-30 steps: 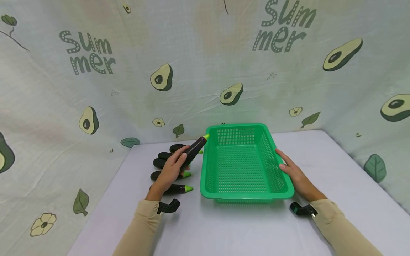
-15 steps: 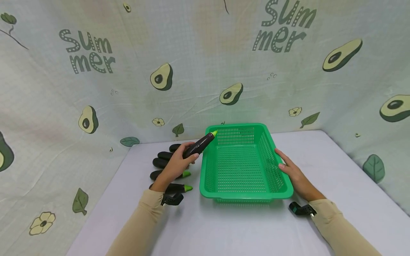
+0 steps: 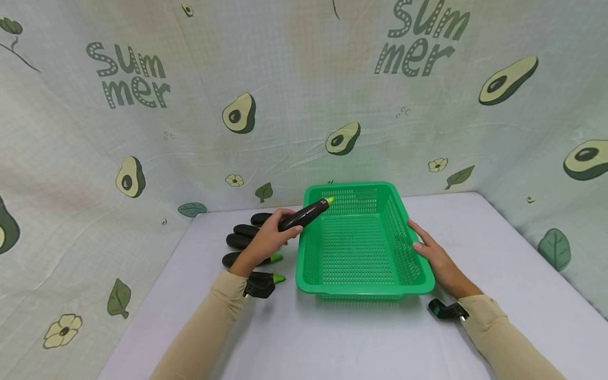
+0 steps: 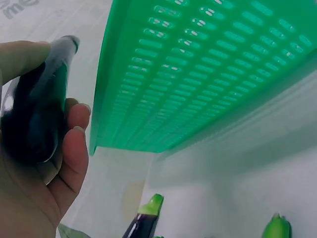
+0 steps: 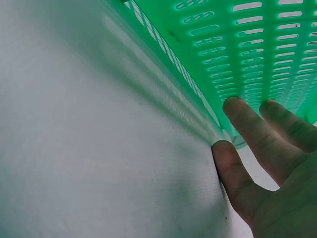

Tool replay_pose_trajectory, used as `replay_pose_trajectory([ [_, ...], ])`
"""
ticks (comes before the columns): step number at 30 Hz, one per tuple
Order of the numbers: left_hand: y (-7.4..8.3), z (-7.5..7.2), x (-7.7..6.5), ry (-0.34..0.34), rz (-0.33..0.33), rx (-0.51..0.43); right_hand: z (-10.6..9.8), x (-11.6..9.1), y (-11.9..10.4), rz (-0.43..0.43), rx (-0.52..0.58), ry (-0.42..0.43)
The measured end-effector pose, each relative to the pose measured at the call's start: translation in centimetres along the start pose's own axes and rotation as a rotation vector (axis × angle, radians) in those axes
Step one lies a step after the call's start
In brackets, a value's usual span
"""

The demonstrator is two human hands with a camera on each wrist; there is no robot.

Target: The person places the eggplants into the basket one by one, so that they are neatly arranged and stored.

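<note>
My left hand [image 3: 269, 240] grips a dark purple eggplant [image 3: 305, 215] with a green stem end. The eggplant points up and to the right, its stem end over the left rim of the green plastic basket [image 3: 370, 290]. In the left wrist view, thumb and fingers wrap round the glossy eggplant [image 4: 34, 109], beside the basket's perforated side wall [image 4: 163, 64]. At the basket's right side rests my right hand [image 3: 439, 264], touching the rim. The right wrist view has straight fingers [image 5: 257, 139] against the basket's outer wall [image 5: 218, 59]; the thumb is hidden there.
Several more eggplants [image 3: 239, 241] lie in a column on the white table [image 3: 351, 343], left of the basket, partly hidden by my left arm. A printed cloth [image 3: 285, 79] with avocados hangs behind the table and along its sides.
My left hand has moved to the right with the eggplant, and the eggplant has tipped flatter, its stem end now over the basket. The right hand and basket stay in place.
</note>
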State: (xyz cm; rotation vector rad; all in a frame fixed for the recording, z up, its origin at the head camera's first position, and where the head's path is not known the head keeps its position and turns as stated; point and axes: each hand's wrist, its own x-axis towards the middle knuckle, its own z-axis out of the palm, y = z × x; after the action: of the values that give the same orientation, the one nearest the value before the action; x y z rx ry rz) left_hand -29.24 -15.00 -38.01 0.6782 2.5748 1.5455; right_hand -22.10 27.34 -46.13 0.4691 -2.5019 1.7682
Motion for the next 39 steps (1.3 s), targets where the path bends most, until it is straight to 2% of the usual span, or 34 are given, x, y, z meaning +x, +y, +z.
replay_pose_trajectory([
  [10, 1.3, 0.7, 1.2, -0.032, 0.055, 0.162, 0.2, -0.3, -0.3, 0.003, -0.007, 0.008],
  [20, 2.4, -0.2, 2.5, -0.034, 0.132, 0.227, 0.2, -0.1, -0.9, -0.017, 0.011, 0.006],
  [27, 2.7, -0.3, 3.6, -0.020, 0.127, 0.272, 0.1, -0.1, -0.6, -0.010, 0.015, 0.006],
  [34, 3.0, 0.0, 4.6, -0.024, 0.080, 0.300, 0.2, -0.2, -0.5, 0.001, 0.004, 0.004],
  [39, 3.1, 0.2, 5.2, -0.040, 0.089, 0.312, 0.2, -0.2, -0.5, -0.006, 0.015, 0.003],
])
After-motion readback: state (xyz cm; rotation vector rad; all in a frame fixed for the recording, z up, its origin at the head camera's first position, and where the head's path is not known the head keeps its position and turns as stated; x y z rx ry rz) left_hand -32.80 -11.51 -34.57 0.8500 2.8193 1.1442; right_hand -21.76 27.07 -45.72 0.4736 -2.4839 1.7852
